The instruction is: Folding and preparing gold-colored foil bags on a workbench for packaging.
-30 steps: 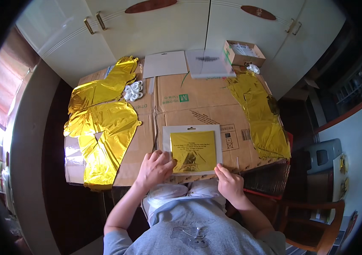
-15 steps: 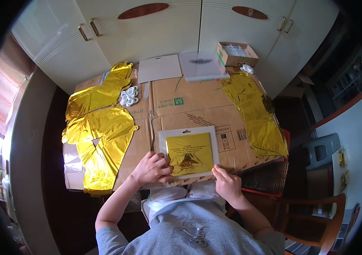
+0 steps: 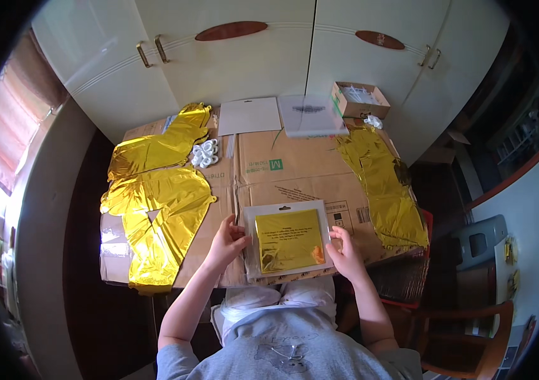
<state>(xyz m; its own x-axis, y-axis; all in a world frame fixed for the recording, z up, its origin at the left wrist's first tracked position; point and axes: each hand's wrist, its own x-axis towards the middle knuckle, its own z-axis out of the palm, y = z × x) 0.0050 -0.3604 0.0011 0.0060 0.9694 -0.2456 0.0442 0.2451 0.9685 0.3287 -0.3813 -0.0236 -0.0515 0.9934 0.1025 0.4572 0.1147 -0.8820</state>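
A clear hang-hole package (image 3: 288, 240), with a pale backing and folded gold foil inside, lies flat near the front edge of the cardboard-topped table. Printing runs across the foil's upper half. Beside the package's left edge is my left hand (image 3: 224, 244), fingers curved and thumb apart. My right hand (image 3: 345, 256) is at the opposite edge, thumb and forefinger spread. Both hands' fingertips are close to the package; whether they touch it I cannot tell. Large gold foil balloons, uninflated, lie at the left (image 3: 162, 218) and at the right (image 3: 386, 196).
At the back are a white card (image 3: 249, 118), a clear bag (image 3: 312, 117) and an open carton (image 3: 361, 100) of pale sticks. White ribbon rolls (image 3: 205, 153) sit by the left balloons. Cabinet doors (image 3: 238, 63) rise behind; a wooden chair (image 3: 466, 335) stands at the right.
My fingers have loosened from the package's lower corners and moved up along its sides. The foil inside looks smoother. The whole view has shifted slightly.
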